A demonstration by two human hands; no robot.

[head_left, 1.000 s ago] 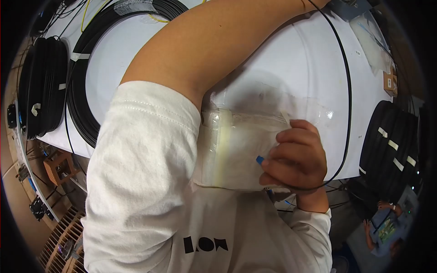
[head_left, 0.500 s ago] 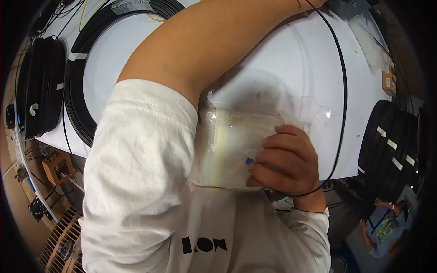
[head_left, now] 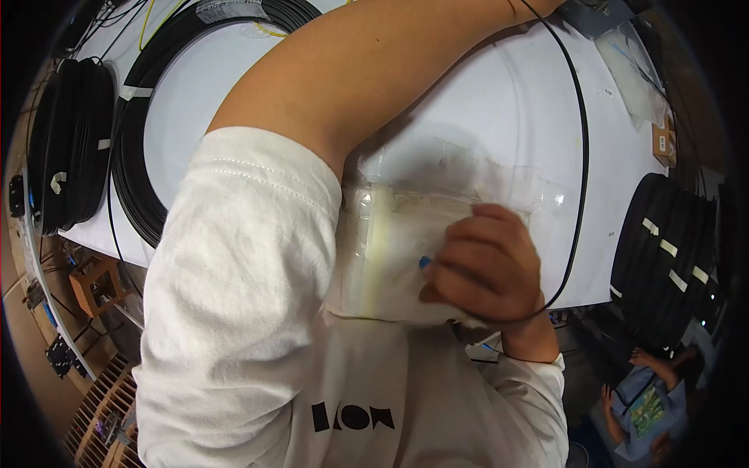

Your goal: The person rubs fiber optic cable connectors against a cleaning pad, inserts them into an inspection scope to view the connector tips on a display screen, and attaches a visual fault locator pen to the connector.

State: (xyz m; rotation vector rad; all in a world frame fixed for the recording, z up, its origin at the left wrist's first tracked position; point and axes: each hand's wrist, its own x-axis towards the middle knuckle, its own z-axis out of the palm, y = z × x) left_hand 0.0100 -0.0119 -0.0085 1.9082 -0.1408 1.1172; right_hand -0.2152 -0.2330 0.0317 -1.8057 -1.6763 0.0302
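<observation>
My right hand (head_left: 488, 261) is closed around the end of a thin black cable (head_left: 583, 156), and a small blue tip (head_left: 424, 263) pokes out between its fingers. It is over a pale, tape-covered patch (head_left: 378, 257) at the table's near edge. From the hand the cable loops to the right and up to the top edge. My left arm reaches across to the upper right, where my left hand (head_left: 546, 6) is mostly cut off by the frame and its fingers are hidden.
Black cable coils lie on the white table (head_left: 484, 101) at the upper left (head_left: 136, 148), and stand at the far left (head_left: 74, 148) and right (head_left: 663, 257). Plastic bags (head_left: 630, 74) and a small brown box (head_left: 664, 143) are at the upper right. Another person (head_left: 644, 409) is at the lower right.
My right hand has moved a little to the left with the blue tip. The cable's loop has shifted slightly left too. My left arm has hardly moved.
</observation>
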